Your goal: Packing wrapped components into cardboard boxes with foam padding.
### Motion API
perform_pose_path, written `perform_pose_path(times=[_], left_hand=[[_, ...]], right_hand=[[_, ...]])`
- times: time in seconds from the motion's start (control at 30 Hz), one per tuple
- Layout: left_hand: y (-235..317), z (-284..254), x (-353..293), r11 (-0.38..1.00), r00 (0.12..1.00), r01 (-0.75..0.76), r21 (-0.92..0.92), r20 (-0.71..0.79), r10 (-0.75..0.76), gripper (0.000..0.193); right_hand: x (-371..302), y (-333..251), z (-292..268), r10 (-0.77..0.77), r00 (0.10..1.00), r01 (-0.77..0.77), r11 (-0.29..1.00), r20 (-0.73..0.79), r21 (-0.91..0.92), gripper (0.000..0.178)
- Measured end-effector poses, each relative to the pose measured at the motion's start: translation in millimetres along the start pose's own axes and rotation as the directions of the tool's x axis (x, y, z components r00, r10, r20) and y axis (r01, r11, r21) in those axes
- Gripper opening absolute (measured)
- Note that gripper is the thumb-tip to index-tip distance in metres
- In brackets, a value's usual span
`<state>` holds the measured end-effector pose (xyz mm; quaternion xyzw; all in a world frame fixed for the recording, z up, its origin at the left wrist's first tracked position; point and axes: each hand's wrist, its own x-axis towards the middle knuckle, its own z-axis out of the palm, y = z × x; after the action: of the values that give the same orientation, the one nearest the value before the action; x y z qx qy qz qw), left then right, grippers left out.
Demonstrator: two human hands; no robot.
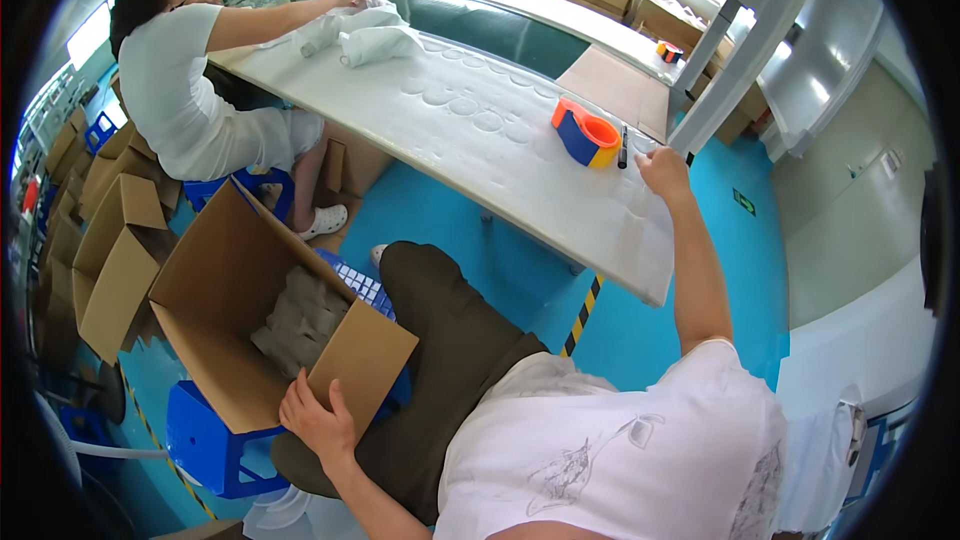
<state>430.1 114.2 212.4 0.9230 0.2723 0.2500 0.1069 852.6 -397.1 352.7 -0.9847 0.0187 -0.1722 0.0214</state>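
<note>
Inside the carton, grey items.

- Wearer's two hands: seven and two o'clock
- One grey-filled carton: eight o'clock
- Two tape dispensers: between one and two o'clock
- One black marker: two o'clock
- One co-worker: ten o'clock

Left hand: lowered, fingers spread, thumb standing apart.
Left forearm: bare, slanting outward to the left.
Right hand: held far forward, fingers bent, their grip unclear.
Right arm: stretched nearly straight, bare below a short sleeve.
</note>
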Motion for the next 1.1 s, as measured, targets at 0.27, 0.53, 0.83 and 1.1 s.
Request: perform_pose_path(times=[0.27, 0.53, 0.83, 1.1], left_hand=[[13.2, 4.5, 11.1, 1.0, 0.999, -0.002, 0.013, 0.032, 0.002, 0.047], [6.2, -2.5, 3.0, 0.997, 0.999, 0.046, 0.058, -0.001, -0.046, 0.049], [16.3, -7.8, 12.5, 0.996, 0.996, 0.091, 0.02, -0.017, -0.09, 0.048], [14.7, -1.4, 8.5, 0.996, 0.996, 0.087, 0.029, -0.036, -0.086, 0.049]], right_hand=[[12.1, 31.1, 34.8, 0.047, 0.99, -0.064, 0.99, 0.135, 0.129, 0.058], [55.4, 14.5, 72.2, -0.2, 0.979, 0.205, 0.967, 0.046, -0.152, 0.039], [59.7, 70.4, 11.9, -0.125, 0.893, 0.184, 0.978, -0.432, 0.099, 0.037], [32.1, -5.7, -30.0, -0.348, 0.923, 0.384, 0.867, -0.166, 0.317, 0.021]])
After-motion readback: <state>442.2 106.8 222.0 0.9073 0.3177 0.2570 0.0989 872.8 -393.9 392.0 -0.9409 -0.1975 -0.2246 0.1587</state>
